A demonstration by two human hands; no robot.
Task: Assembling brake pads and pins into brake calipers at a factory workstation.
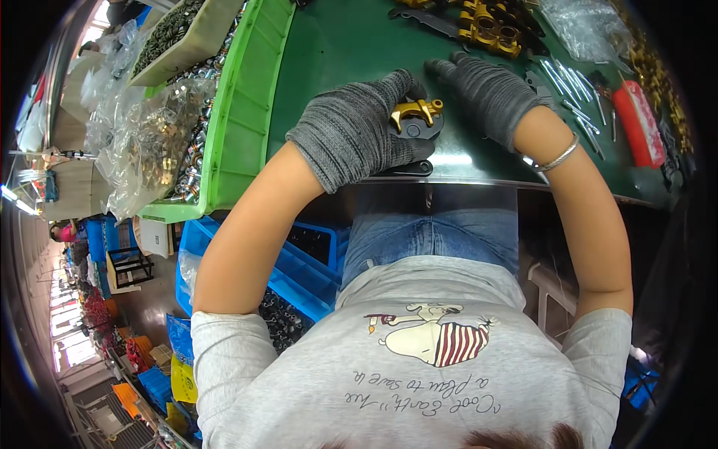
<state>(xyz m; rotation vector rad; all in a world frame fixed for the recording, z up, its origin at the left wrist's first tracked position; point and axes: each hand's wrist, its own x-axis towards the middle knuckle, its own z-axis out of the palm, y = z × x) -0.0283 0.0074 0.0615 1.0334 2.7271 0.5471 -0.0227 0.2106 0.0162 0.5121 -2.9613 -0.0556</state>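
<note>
Under the fingers (443, 69) is a smooth, dark green, shiny worktop (351, 45). A white patch of light (452, 159) shines on it, a bit closer to the person's body than the fingers. Down to the left of the fingers, well apart from them, is a dull, brown-grey floor (153, 303). A small black frame made of bars (131, 263) is over there too. Even farther left of the fingers, big white windows (75, 352) look very bright. A long, thin white lamp (9, 193) glows far to their left. Down to the right of the fingers, lower than the worktop, is a pale plastic seat (550, 292), partly hidden.
</note>
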